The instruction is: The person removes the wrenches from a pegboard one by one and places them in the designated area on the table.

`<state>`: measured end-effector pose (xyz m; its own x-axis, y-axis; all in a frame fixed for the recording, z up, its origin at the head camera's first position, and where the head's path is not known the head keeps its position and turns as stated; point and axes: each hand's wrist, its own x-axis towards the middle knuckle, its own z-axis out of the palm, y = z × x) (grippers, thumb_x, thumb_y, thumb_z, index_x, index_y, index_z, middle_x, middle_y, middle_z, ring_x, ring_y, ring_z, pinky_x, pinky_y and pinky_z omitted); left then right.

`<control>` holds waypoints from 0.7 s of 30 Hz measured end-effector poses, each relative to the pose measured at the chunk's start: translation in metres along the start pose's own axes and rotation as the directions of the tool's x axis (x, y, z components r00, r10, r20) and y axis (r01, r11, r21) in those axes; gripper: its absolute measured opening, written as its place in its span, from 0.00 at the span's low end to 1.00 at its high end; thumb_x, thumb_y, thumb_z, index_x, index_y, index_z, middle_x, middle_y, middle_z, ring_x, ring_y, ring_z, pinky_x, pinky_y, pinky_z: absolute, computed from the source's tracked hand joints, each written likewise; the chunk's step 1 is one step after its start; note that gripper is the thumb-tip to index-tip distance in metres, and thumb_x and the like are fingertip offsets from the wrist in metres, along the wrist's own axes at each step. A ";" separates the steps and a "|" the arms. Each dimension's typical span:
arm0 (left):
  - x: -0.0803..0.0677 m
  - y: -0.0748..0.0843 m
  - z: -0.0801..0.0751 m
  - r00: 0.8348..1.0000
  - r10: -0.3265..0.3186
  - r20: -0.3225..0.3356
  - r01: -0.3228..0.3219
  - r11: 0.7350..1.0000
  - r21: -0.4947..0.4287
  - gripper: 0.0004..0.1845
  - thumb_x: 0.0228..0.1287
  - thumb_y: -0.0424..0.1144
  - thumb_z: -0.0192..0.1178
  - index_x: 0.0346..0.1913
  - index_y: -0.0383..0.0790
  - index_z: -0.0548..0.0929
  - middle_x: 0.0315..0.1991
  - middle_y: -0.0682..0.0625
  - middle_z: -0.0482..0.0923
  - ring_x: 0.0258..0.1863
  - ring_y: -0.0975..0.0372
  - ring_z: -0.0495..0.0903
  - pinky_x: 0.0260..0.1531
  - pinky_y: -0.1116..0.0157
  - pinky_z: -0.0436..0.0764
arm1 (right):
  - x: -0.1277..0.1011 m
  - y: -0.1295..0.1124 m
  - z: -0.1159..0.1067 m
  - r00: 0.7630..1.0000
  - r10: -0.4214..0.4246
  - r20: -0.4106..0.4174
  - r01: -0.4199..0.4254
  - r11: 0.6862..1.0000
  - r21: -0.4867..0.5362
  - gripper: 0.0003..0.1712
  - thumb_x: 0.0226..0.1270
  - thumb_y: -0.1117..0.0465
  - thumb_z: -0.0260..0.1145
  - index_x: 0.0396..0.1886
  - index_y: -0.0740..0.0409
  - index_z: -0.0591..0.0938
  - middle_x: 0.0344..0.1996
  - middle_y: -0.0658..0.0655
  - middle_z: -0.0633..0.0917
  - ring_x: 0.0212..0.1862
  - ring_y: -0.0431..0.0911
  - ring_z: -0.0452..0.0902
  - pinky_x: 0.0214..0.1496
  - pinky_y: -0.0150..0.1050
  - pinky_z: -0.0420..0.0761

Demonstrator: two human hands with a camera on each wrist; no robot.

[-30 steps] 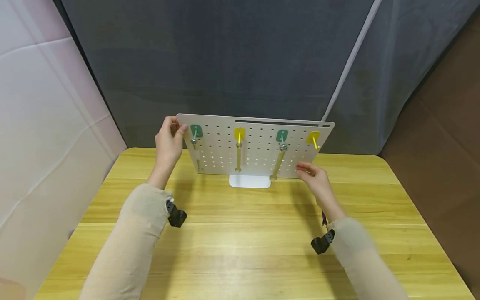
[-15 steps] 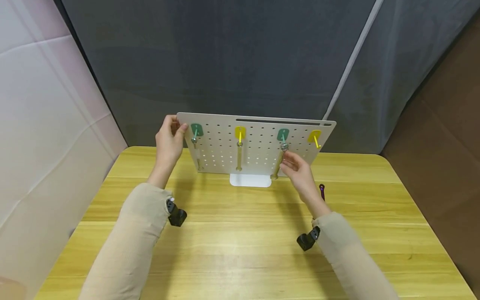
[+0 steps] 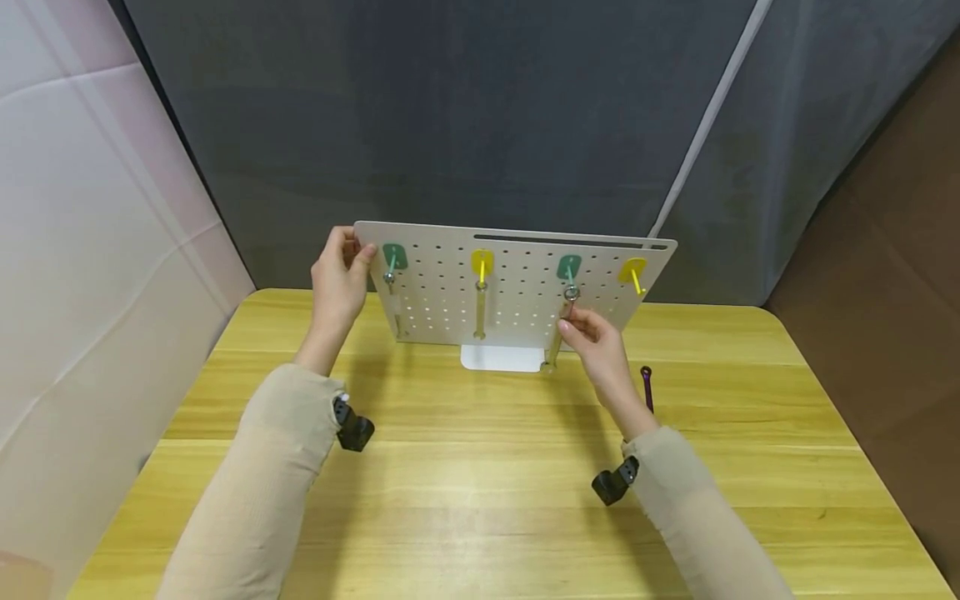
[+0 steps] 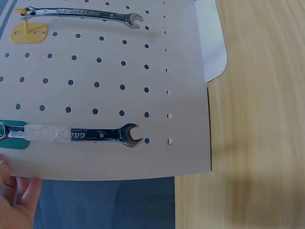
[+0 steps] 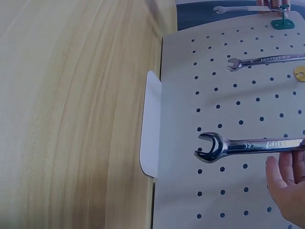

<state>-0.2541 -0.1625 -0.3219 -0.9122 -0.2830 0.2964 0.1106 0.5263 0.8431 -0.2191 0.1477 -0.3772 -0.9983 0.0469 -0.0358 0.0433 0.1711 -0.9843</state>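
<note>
Evidently your left hand (image 3: 339,279) grips the white perforated metal pegboard (image 3: 442,234) while your right hand (image 3: 603,357) pinches a large silver combination wrench (image 5: 238,146).
Your left thumb lies over the front of the board's upper left edge, fingers behind it; your right thumb and fingers are closed on the wrench's shaft below its ring end, which sits at the right-hand green hook (image 3: 569,267), though you cannot tell whether it is threaded on. The wrench's forked end points down, in front of the board. To its left, a slimmer silver wrench (image 4: 81,13) hangs from a yellow hook (image 3: 482,262), and a silver wrench with beige tape (image 4: 97,135) hangs near your left hand. A purple metal wrench (image 3: 647,387) lies on the yellow wooden table (image 3: 465,467) beside your right forearm, partly hidden.
</note>
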 end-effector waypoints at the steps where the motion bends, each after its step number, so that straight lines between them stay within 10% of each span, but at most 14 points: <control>1: 0.000 0.000 0.000 1.000 0.000 0.002 0.000 1.000 0.001 0.15 0.72 0.39 0.50 0.55 0.33 0.70 0.53 0.36 0.76 0.51 0.50 0.75 0.53 0.54 0.77 | 0.000 0.000 -0.001 1.000 0.001 0.002 -0.001 1.000 0.005 0.19 0.70 0.65 0.58 0.57 0.68 0.73 0.48 0.56 0.79 0.44 0.34 0.74 0.53 0.26 0.77; 21: -0.001 0.001 -0.001 1.000 0.008 -0.003 -0.008 1.000 0.010 0.15 0.72 0.38 0.50 0.54 0.32 0.70 0.52 0.35 0.76 0.49 0.49 0.75 0.50 0.55 0.76 | -0.013 -0.003 -0.011 0.998 0.010 0.067 -0.010 1.000 -0.004 0.20 0.69 0.68 0.59 0.58 0.70 0.71 0.40 0.48 0.78 0.39 0.31 0.76 0.45 0.25 0.80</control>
<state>-0.2527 -0.1623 -0.3208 -0.9102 -0.2806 0.3046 0.1142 0.5369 0.8359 -0.2057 0.1572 -0.3718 -0.9982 -0.0172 -0.0572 0.0533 0.1749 -0.9831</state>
